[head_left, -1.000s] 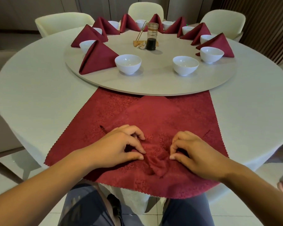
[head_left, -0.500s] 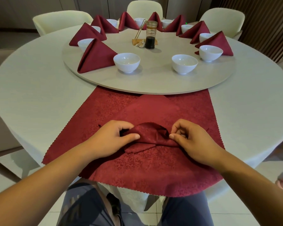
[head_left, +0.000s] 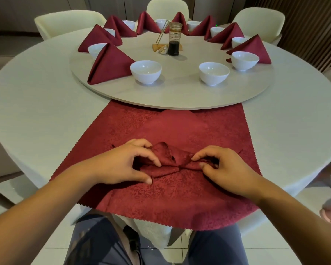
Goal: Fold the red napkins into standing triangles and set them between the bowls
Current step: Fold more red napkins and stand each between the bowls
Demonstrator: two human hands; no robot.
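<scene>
Round white-clothed dining table (head_left: 36, 111) — flat red damask napkin (head_left: 180, 197) at near edge. Left hand (head_left: 122, 165) and right hand (head_left: 224, 169) each pinch its raised centre fold. Seven folded triangles stand among white bowls (head_left: 146, 72) — pale turntable (head_left: 180, 96).

A second ago the near part of the dark red patterned cloth napkin (head_left: 180, 199) lay pinched in a low, crumpled ridge close to the near edge of the round white bench (head_left: 46, 115). It now stands as a raised, rolled hump farther from that edge, with a flat flap lying just in front of it. The left hand (head_left: 120, 165) and right hand (head_left: 225, 169) have moved away from the near edge with the fold, and the left thumb, which pinched the fold's end half a second ago, now lies spread on the flap.
</scene>
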